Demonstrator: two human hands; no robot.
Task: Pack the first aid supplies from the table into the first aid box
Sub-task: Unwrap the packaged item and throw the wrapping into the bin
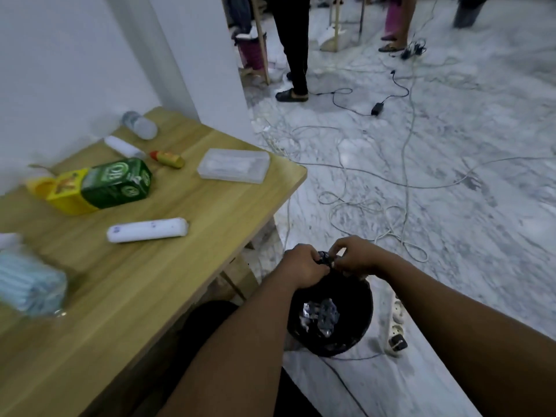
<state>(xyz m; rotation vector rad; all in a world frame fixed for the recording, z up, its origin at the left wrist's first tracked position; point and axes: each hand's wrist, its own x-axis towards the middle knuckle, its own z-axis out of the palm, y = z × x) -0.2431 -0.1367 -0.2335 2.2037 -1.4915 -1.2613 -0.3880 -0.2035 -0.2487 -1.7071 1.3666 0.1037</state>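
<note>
My left hand (302, 267) and my right hand (356, 255) are both off the table to its right, pinching a small dark crumpled wrapper (326, 260) between them over a black bin (331, 317). On the wooden table (180, 266) lie a clear plastic first aid box (234, 165), a white bandage roll (147, 230), a green and yellow carton (102, 186), a small red-capped yellow tube (167, 158), a white tube (123, 146), a clear bottle (140, 124) and a pack of light blue masks (28, 281).
The bin holds crumpled shiny scraps. A white power strip (396, 323) lies on the marble floor beside it, and several cables trail across the floor. Two people's legs (294, 46) stand at the back. A white wall runs behind the table.
</note>
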